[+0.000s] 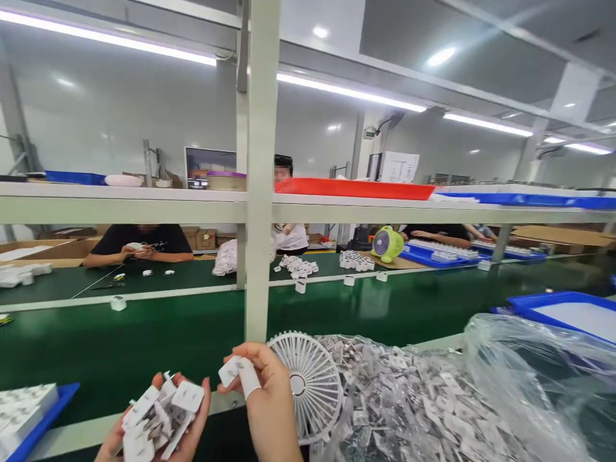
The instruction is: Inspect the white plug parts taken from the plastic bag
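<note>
My left hand (185,433) is cupped palm up at the bottom of the view, holding a bunch of small white plastic parts (158,414). My right hand (264,391) pinches one small white part (230,371) between thumb and a finger wearing a white finger cot. Both hands hover near the table's front edge. Just right of my right hand stands a small white desk fan (308,385). Beyond it lies an open clear plastic bag (524,378) heaped with many grey-white parts (399,398).
A green conveyor belt (144,340) runs across in front, carrying single white parts. A white frame post (262,192) and shelf with red and blue trays rise ahead. People work on the far side. Blue trays sit at bottom left (43,417) and right (563,308).
</note>
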The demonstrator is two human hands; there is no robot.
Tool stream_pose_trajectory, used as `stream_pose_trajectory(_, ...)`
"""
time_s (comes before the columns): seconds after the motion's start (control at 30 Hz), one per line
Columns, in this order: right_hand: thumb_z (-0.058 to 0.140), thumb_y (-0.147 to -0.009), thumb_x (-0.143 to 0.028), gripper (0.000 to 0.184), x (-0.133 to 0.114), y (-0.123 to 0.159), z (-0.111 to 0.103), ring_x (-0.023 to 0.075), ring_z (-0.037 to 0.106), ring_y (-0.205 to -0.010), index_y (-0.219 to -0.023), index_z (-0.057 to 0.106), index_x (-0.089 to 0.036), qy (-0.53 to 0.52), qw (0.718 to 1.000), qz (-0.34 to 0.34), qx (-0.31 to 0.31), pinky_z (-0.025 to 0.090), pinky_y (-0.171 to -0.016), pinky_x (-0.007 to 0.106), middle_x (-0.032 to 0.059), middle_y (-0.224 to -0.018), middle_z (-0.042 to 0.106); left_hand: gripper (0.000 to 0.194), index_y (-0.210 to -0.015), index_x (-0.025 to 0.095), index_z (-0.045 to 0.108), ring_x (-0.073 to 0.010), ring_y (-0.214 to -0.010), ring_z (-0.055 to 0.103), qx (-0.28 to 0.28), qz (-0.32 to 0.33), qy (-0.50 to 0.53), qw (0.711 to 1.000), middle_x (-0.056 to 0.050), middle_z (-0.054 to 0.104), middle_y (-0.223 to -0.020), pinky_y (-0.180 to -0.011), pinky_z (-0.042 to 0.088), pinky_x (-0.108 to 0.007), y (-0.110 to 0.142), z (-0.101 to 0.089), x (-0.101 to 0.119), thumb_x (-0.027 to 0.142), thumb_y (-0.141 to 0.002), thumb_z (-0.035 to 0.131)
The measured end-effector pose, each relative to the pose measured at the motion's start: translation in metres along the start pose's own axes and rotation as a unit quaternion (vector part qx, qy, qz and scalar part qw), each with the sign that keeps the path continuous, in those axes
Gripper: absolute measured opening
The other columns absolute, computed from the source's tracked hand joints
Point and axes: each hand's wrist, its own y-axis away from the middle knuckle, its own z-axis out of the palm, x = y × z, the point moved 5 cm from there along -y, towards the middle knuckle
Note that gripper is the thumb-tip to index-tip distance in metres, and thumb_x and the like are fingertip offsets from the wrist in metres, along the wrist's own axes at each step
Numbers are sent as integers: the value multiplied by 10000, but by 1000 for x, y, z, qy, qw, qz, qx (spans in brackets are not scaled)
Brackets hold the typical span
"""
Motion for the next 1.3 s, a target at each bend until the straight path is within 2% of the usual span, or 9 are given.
stream_pose_trajectory(0.13,532,-680,-204,291,2,1,11,146,599,-700,-950,566,-104,44,996,40,-59,468,-776,290,50,-765,622,287,-818,172,635,-128,-952,547,-26,23,59,998,6,625,-872,-1044,292,-431,8,14,1,186,-819,348)
stream_pose_trajectory(0.23,547,-725,-226,339,3,5,23,144,604,-762,-1041,550,-103,72,988,68,-122,456,-769,252,72,-831,633,271,-788,146,622,-134,-911,550,-65,56,73,994,-8,616,-831,-1012,314,-451,5,18,11,194,-811,356)
stream_pose_trajectory(0.43,520,-781,-200,242,-7,16,39,83,593,-801,-1016,574,-186,114,972,-13,-207,474,-756,159,50,-1066,529,251,-778,150,621,-121,-847,556,-88,78,117,986,6,617,-797,-1002,339,-479,3,21,28,194,-789,374)
stream_pose_trajectory(0.53,513,-782,-202,231,-11,18,41,83,605,-803,-1007,560,-199,119,970,-30,-209,485,-751,148,54,-1088,543,241,-800,153,625,-125,-847,565,-97,81,119,985,3,620,-807,-991,354,-496,3,23,32,191,-778,388)
stream_pose_trajectory(0.73,556,-794,-244,276,-12,19,40,113,617,-813,-1061,510,-191,81,970,37,-225,491,-775,189,55,-887,635,240,-787,154,624,-128,-823,571,-99,79,118,985,5,628,-777,-982,362,-509,2,23,34,173,-767,386)
stream_pose_trajectory(0.9,648,-743,-305,351,-13,21,38,137,623,-790,-1045,514,-185,54,974,65,-210,499,-742,209,72,-890,640,232,-790,167,629,-127,-826,569,-96,77,117,985,4,627,-785,-988,358,-493,4,24,33,195,-773,399)
stream_pose_trajectory(1.07,667,-729,-331,342,-20,25,38,108,603,-726,-1013,524,-207,14,986,46,-160,494,-725,186,38,-837,628,220,-782,164,633,-126,-817,569,-108,69,116,985,-3,624,-782,-959,380,-490,5,26,32,179,-757,415)
stream_pose_trajectory(1.17,651,-745,-345,314,-20,26,38,119,605,-736,-998,533,-202,27,981,52,-184,496,-731,194,39,-772,626,219,-787,164,633,-129,-817,570,-102,72,118,985,1,627,-767,-965,375,-502,4,25,34,184,-764,417)
stream_pose_trajectory(1.3,629,-765,-343,306,-14,21,32,131,615,-762,-1022,535,-204,46,976,52,-205,506,-735,211,56,-836,627,234,-793,161,632,-130,-848,567,-101,78,119,985,2,627,-792,-984,360,-502,3,25,38,174,-779,399)
